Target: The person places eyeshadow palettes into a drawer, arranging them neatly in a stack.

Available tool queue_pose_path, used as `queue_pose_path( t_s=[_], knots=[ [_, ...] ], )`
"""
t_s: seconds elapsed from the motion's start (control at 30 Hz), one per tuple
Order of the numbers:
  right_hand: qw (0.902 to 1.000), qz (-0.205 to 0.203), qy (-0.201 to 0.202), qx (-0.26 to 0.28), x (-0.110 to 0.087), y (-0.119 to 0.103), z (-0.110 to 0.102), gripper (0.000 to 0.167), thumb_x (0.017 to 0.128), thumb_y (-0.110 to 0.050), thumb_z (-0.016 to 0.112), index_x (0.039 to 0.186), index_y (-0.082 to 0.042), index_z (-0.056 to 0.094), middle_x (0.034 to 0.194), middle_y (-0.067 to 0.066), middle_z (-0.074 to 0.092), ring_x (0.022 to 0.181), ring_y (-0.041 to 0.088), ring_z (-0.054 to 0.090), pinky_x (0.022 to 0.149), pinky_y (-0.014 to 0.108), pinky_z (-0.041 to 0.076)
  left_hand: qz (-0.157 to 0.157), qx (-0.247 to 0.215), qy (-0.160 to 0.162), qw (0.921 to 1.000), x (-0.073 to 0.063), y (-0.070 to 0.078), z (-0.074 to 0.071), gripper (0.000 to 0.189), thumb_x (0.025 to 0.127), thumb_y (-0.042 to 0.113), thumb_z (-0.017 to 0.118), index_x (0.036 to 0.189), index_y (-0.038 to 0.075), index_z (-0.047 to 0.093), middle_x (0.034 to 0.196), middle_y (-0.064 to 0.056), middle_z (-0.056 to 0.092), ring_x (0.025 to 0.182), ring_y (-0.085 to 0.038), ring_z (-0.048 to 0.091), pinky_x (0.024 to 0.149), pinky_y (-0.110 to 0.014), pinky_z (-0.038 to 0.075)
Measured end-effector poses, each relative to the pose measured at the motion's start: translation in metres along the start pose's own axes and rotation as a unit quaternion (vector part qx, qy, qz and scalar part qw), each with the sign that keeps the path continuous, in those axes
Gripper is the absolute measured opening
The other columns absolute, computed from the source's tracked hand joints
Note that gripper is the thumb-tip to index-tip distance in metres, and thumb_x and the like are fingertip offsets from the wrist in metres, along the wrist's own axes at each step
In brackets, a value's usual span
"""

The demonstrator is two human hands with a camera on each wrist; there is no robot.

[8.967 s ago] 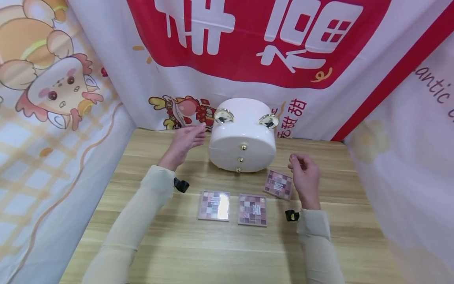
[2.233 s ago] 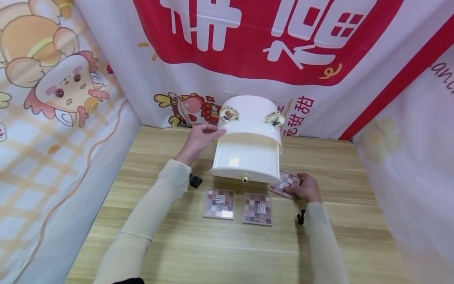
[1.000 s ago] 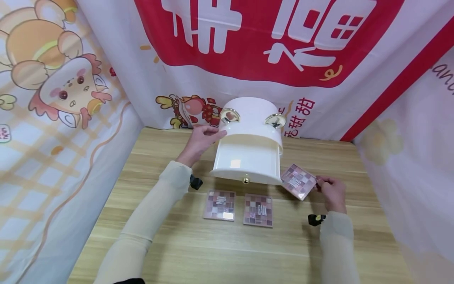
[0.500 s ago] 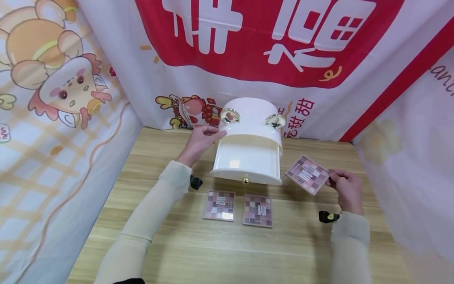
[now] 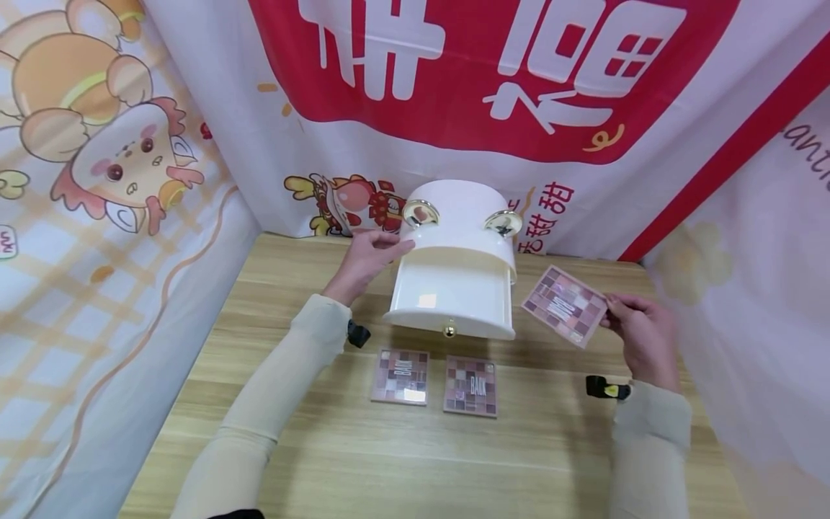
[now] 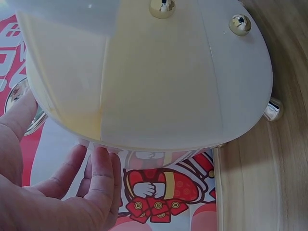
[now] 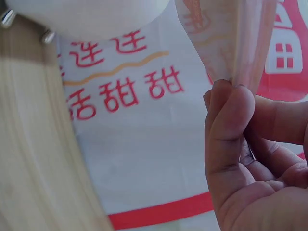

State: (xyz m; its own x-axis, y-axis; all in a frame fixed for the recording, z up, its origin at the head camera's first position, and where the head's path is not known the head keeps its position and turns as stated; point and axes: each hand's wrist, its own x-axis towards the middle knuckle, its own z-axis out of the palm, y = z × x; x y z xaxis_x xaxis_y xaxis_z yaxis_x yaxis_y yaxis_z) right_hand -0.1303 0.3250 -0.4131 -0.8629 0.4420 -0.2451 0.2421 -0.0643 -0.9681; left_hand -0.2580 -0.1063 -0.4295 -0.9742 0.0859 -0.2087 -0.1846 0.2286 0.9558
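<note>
A glossy white storage box (image 5: 457, 209) with two gold-rimmed ears stands at the back of the table. Its upper drawer (image 5: 450, 288) is pulled out and looks empty, a gold knob (image 5: 449, 329) on its front. My left hand (image 5: 366, 261) rests against the box's left side, thumb near the ear. In the left wrist view, the left fingers (image 6: 100, 175) lie fairly straight along the box's side. To the right of the box, my right hand (image 5: 648, 335) pinches an eyeshadow palette (image 5: 564, 306) by its edge, held up tilted. The right wrist view shows this palette (image 7: 221, 38) edge-on between thumb and finger.
Two more eyeshadow palettes lie flat in front of the box, a left one (image 5: 400, 377) and a right one (image 5: 470, 386). A printed cloth (image 5: 558, 130) hangs close behind the box. More cloth (image 5: 110, 288) borders the wooden table (image 5: 415, 461) at left and right.
The drawer has come out since the earliest frame. My right hand has picked up the third palette, carried it rightward and raised it. Lately the left hand stays still.
</note>
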Motion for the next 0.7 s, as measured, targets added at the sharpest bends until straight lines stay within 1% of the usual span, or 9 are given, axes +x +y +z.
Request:
queue_pose_path(
  t_s=[0.17, 0.27, 0.37, 0.5, 0.57, 0.7],
  knots=[
    [0.9997, -0.018, -0.017, 0.009, -0.003, -0.011, 0.014, 0.011, 0.098, -0.008, 0.065, 0.102, -0.001, 0.073, 0.099, 0.007, 0.064, 0.072, 0.015, 0.065, 0.066, 0.024, 0.058, -0.013, 0.022, 0.008, 0.9997, -0.001, 0.002, -0.001, 0.064, 0.074, 0.061, 0.082, 0.119, 0.017, 0.068, 0.118, -0.002, 0.063, 0.109, -0.023, 0.058, 0.096, -0.045, 0.049],
    [0.999, -0.025, -0.024, 0.029, -0.005, -0.014, 0.023, 0.01, 0.097, -0.005, 0.065, 0.097, -0.001, 0.074, 0.096, 0.008, 0.065, 0.07, 0.015, 0.065, 0.065, 0.024, 0.058, -0.018, 0.031, 0.009, 0.9993, -0.001, 0.003, 0.001, 0.063, 0.075, 0.062, 0.081, 0.119, 0.018, 0.068, 0.118, -0.001, 0.063, 0.109, -0.023, 0.058, 0.095, -0.044, 0.05],
    [0.9984, -0.032, -0.03, 0.037, -0.007, -0.017, 0.032, 0.009, 0.096, -0.004, 0.066, 0.098, 0.0, 0.074, 0.094, 0.008, 0.067, 0.07, 0.016, 0.065, 0.065, 0.025, 0.058, -0.017, 0.031, 0.009, 0.9993, -0.001, 0.003, 0.001, 0.064, 0.075, 0.062, 0.081, 0.119, 0.018, 0.068, 0.118, -0.001, 0.063, 0.109, -0.023, 0.058, 0.093, -0.042, 0.05],
    [0.9979, -0.037, -0.04, 0.035, -0.01, -0.021, 0.047, 0.012, 0.096, -0.003, 0.066, 0.104, 0.004, 0.073, 0.095, 0.009, 0.067, 0.07, 0.016, 0.065, 0.064, 0.025, 0.058, -0.014, 0.028, 0.01, 0.9995, -0.001, 0.003, 0.001, 0.063, 0.075, 0.061, 0.081, 0.119, 0.018, 0.068, 0.118, -0.001, 0.063, 0.108, -0.024, 0.058, 0.093, -0.042, 0.05],
    [0.9975, -0.042, -0.044, 0.037, -0.011, -0.023, 0.055, 0.011, 0.096, -0.001, 0.066, 0.102, 0.004, 0.073, 0.094, 0.009, 0.067, 0.069, 0.016, 0.064, 0.063, 0.024, 0.058, -0.013, 0.029, 0.01, 0.9995, -0.001, 0.002, 0.001, 0.063, 0.075, 0.061, 0.081, 0.119, 0.018, 0.068, 0.118, -0.001, 0.063, 0.108, -0.024, 0.058, 0.093, -0.042, 0.05],
    [0.9954, -0.063, -0.054, 0.048, -0.013, -0.026, 0.069, 0.007, 0.094, 0.002, 0.067, 0.096, 0.003, 0.074, 0.089, 0.009, 0.066, 0.067, 0.015, 0.064, 0.062, 0.025, 0.058, -0.013, 0.026, 0.007, 0.9995, -0.001, 0.002, 0.001, 0.063, 0.076, 0.061, 0.081, 0.119, 0.017, 0.067, 0.119, -0.002, 0.063, 0.11, -0.024, 0.058, 0.096, -0.044, 0.049]
  ],
)
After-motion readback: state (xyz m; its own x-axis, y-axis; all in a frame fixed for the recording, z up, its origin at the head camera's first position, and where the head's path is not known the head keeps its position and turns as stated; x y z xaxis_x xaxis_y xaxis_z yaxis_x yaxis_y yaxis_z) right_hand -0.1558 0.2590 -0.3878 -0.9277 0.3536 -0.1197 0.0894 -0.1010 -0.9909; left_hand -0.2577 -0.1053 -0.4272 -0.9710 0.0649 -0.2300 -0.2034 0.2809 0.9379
